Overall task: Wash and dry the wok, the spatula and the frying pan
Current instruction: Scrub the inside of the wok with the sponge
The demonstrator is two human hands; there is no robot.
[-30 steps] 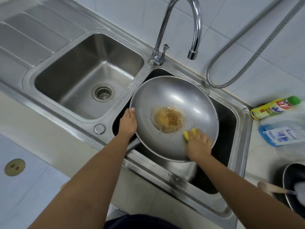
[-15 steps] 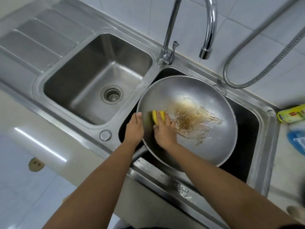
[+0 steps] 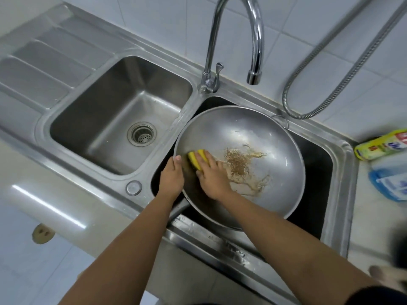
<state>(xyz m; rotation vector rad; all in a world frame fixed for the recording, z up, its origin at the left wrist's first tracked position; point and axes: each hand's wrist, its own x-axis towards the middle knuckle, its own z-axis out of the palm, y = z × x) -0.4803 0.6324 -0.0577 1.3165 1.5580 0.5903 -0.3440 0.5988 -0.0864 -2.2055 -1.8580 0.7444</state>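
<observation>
A round steel wok (image 3: 259, 133) lies tilted over the right sink basin (image 3: 319, 159), with smeared brown residue in its bowl. My left hand (image 3: 171, 175) grips the wok's left rim, thumb over the edge. My right hand (image 3: 212, 175) presses a yellow sponge (image 3: 196, 158) against the inner left wall of the wok, fingers curled over it. At the bottom right edge a dark blurred shape, perhaps the frying pan (image 3: 399, 255), shows, with a pale wooden handle tip (image 3: 377, 271) beside it.
The left sink basin (image 3: 72, 119) with its drain strainer (image 3: 142, 133) stands beside the wok. A curved tap (image 3: 253, 38) arches above. A metal hose (image 3: 343, 84) hangs on the tiled wall. A yellow detergent bottle (image 3: 381, 146) and a blue pack (image 3: 389, 183) lie at the right.
My right hand swept the sponge from the wok's near right side across to its left wall, smearing the brown residue. The view shifted right. My left hand kept its grip.
</observation>
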